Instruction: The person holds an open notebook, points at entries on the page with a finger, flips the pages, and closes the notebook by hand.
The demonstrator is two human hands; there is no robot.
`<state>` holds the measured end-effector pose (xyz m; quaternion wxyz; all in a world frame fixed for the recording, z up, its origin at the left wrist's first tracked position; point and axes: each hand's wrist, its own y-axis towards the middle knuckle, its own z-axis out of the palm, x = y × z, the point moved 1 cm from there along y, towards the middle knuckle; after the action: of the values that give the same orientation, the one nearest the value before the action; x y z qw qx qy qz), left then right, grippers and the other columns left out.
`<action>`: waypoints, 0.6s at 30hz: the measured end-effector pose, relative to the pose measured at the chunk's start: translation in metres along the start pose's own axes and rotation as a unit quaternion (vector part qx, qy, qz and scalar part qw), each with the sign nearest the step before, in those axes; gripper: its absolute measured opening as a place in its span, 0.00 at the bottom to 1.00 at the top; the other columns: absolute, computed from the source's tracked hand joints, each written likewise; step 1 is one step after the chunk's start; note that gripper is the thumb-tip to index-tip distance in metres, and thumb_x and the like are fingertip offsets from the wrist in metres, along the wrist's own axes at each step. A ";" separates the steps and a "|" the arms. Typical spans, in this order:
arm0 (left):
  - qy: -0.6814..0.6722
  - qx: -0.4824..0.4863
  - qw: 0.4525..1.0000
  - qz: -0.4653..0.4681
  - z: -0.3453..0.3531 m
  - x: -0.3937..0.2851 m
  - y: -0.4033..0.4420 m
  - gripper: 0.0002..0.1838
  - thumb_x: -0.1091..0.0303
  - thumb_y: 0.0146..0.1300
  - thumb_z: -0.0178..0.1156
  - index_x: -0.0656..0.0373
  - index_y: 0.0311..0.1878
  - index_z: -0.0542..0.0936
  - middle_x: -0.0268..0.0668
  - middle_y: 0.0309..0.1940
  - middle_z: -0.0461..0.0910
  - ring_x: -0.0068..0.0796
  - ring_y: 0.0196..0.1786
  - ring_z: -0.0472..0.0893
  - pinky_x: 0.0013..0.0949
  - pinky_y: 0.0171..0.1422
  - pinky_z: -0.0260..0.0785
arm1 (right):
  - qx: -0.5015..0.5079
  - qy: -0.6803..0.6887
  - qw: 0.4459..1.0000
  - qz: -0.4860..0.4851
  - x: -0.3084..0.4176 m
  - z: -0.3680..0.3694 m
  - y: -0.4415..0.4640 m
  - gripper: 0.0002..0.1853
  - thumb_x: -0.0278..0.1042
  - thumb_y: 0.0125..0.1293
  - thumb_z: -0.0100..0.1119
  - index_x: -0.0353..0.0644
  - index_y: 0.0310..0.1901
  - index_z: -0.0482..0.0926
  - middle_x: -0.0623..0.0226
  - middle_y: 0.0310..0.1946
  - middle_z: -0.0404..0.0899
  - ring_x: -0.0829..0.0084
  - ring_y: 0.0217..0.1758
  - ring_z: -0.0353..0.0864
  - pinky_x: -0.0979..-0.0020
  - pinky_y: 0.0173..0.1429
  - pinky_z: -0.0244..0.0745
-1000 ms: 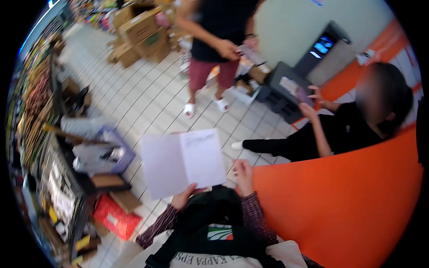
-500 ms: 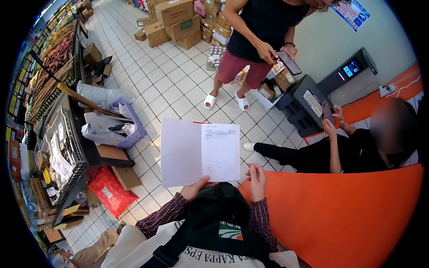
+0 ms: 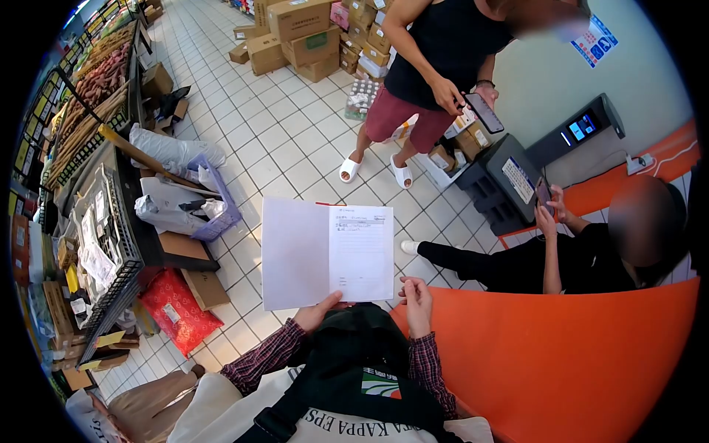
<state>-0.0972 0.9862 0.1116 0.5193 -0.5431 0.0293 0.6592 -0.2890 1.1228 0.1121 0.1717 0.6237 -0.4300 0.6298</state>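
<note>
An open notebook (image 3: 360, 258) with a white left page and a ruled right page lies before me, some handwriting near the top of the ruled side. My left hand (image 3: 319, 310) grips its lower edge near the fold, thumb on top and the other fingers out of sight beneath. Just off the notebook's lower right corner is my right hand (image 3: 416, 301), its fingers curled closed; whatever it may hold is hidden. A dark green apron (image 3: 362, 354) covers my front below the notebook.
An orange table (image 3: 546, 354) is at my right. A standing person (image 3: 450, 59) and a seated person (image 3: 546, 251) each hold a phone. Left are a produce rack (image 3: 96, 66), a purple crate (image 3: 221, 214) and a red package (image 3: 181, 310). Cardboard boxes (image 3: 303, 37) are stacked behind.
The view has shifted slightly. My hands and the notebook keep nearly the same pose. More of a person in beige clothing shows at the lower left.
</note>
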 end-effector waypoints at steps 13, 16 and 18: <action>-0.021 0.010 0.999 0.040 -0.002 0.023 0.000 0.19 0.64 0.69 0.53 0.68 0.57 0.71 0.46 0.49 0.79 0.36 0.48 0.81 0.33 0.54 0.74 | 0.008 0.002 1.000 0.007 -0.004 0.001 -0.010 0.18 0.44 0.74 0.44 0.38 0.45 0.77 0.72 0.33 0.73 0.83 0.36 0.71 0.80 0.37 0.70; 0.000 0.049 0.993 0.107 -0.008 0.035 0.007 0.19 0.63 0.69 0.53 0.68 0.56 0.72 0.45 0.48 0.80 0.36 0.48 0.81 0.34 0.55 0.74 | 0.013 -0.045 0.998 -0.037 -0.013 -0.004 -0.008 0.23 0.48 0.74 0.39 0.36 0.46 0.77 0.67 0.33 0.71 0.79 0.35 0.71 0.76 0.36 0.72; 0.214 0.016 0.973 0.082 -0.007 0.043 0.013 0.23 0.49 0.69 0.51 0.62 0.46 0.81 0.38 0.45 0.82 0.33 0.43 0.81 0.33 0.54 0.71 | 0.013 -0.024 0.999 -0.041 -0.032 -0.014 0.007 0.26 0.55 0.72 0.39 0.38 0.49 0.76 0.68 0.35 0.72 0.77 0.36 0.71 0.74 0.38 0.72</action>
<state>-0.0966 1.0039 0.0701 0.4539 -0.6593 0.1945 0.5670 -0.2981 1.1400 0.0825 0.1786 0.6582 -0.4000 0.6123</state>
